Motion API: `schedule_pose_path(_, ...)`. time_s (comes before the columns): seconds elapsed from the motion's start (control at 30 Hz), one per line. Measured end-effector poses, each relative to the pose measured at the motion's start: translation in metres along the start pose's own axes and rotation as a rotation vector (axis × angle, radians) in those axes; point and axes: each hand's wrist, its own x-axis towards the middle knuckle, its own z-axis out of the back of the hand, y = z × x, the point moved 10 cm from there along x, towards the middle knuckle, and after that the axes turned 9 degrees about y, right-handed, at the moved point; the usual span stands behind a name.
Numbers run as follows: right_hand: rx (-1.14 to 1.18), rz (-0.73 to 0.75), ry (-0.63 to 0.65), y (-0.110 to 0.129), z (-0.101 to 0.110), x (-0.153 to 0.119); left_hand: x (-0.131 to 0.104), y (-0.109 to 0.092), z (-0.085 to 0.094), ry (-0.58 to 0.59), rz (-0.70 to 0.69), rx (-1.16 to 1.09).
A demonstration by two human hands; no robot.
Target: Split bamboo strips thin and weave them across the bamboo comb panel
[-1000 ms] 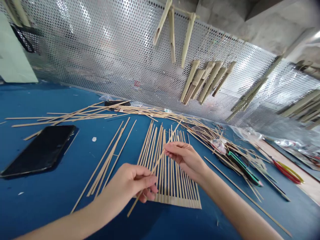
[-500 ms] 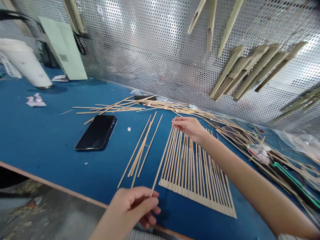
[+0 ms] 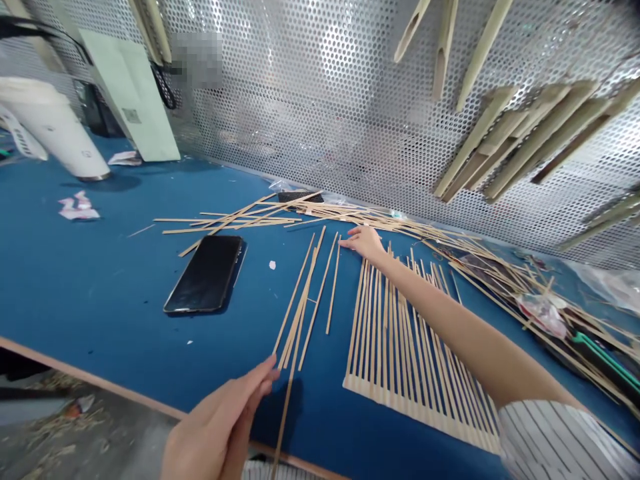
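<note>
My left hand (image 3: pixel 225 417) is at the near edge, its fingers stretched out and held together. Its fingertips are beside the lower ends of several loose bamboo strips (image 3: pixel 296 313); whether they touch is unclear. One long strip (image 3: pixel 284 417) runs past that hand over the table's edge. Farther back, my right hand (image 3: pixel 365 241) has thumb and fingers apart, with a fingertip at the upper end of a short strip (image 3: pixel 333 290) lying on the table. Under my right forearm is a comb-like bamboo piece (image 3: pixel 420 411), slit into many narrow strips joined along the near end.
A black phone (image 3: pixel 206 275) lies on the blue tabletop (image 3: pixel 115 280). More strips (image 3: pixel 360 212) are heaped along a perforated metal panel (image 3: pixel 280 113), where split bamboo pieces (image 3: pixel 540 140) hang. A white cup (image 3: pixel 65 130) and pale green bag (image 3: pixel 133 100) stand at left.
The strip held between both hands now lies on the table, left of the comb-like piece. My left hand has shifted left and opened; my right hand has loosened its pinch. The view has shifted slightly.
</note>
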Motion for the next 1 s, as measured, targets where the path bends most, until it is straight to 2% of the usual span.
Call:
schedule_pose_path(0.1,-0.182,0.111,-0.056,0.025,0.007,-0.012,0.009,-0.012,-0.002,0.038,-0.149,0.2)
schedule_pose_path(0.17,-0.29,0.239,-0.011,0.051,-0.002,-0.026,0.015,-0.021,-0.006,0.07,-0.222,0.283)
schedule_pose_path(0.3,-0.455,0.555,0.231,0.098,-0.048,-0.07,0.022,-0.037,-0.022,0.137,-0.321,0.31)
schedule_pose_path(0.37,-0.52,0.676,0.335,0.108,-0.069,-0.092,0.024,-0.037,-0.028,0.139,-0.302,0.324)
schedule_pose_path(0.47,-0.609,0.781,0.429,0.109,-0.09,-0.111,0.026,-0.032,-0.03,0.103,-0.257,0.351)
schedule_pose_path(0.57,-0.678,0.83,0.459,0.107,-0.097,-0.113,0.028,-0.032,-0.028,0.064,-0.253,0.37)
schedule_pose_path(0.8,-0.87,0.886,0.472,0.119,-0.101,-0.095,0.028,-0.031,-0.027,0.044,-0.247,0.362)
schedule_pose_path(0.9,-0.93,0.899,0.403,0.125,-0.093,-0.086,0.028,-0.025,-0.027,0.036,-0.21,0.358)
schedule_pose_path(1.0,-0.967,0.897,0.276,0.132,-0.076,-0.077,0.029,-0.02,-0.028,0.027,-0.176,0.36)
